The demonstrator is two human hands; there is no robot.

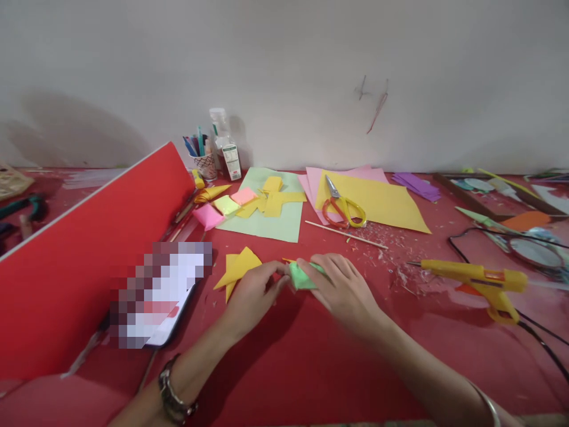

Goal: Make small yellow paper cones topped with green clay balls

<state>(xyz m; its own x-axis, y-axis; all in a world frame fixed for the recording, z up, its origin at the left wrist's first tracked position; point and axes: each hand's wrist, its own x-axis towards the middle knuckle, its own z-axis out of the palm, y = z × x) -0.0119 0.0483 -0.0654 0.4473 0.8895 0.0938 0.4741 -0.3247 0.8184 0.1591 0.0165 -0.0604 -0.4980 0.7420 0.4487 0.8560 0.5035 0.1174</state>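
Right grip (341, 282) grasps a green packet (302, 277), thumb over its top, other fingers curled along its right and far side. Left grip (256, 290) is closed at the fingertips, pinching the packet's left edge. Packet sits between the two, just above the bare front of the red tabletop (311, 367); cannot tell whether its underside touches down. Thin orange tip (288, 260) shows just behind it.

Just left of the left grip: folded yellow paper (242, 262), two pieces crossed. Farther left, a phone (178, 296), screen blurred out, leaning near a red board (111, 237).

Beyond the grips: pink packet (208, 216) beside a green sheet (280, 230); scissors (340, 200), blades ajar, on a yellow sheet (391, 201); thin stick (349, 235) lying in front. Glue gun (473, 274) on its side, well right, nozzle leftward; shavings (406, 279) scattered near its tip.
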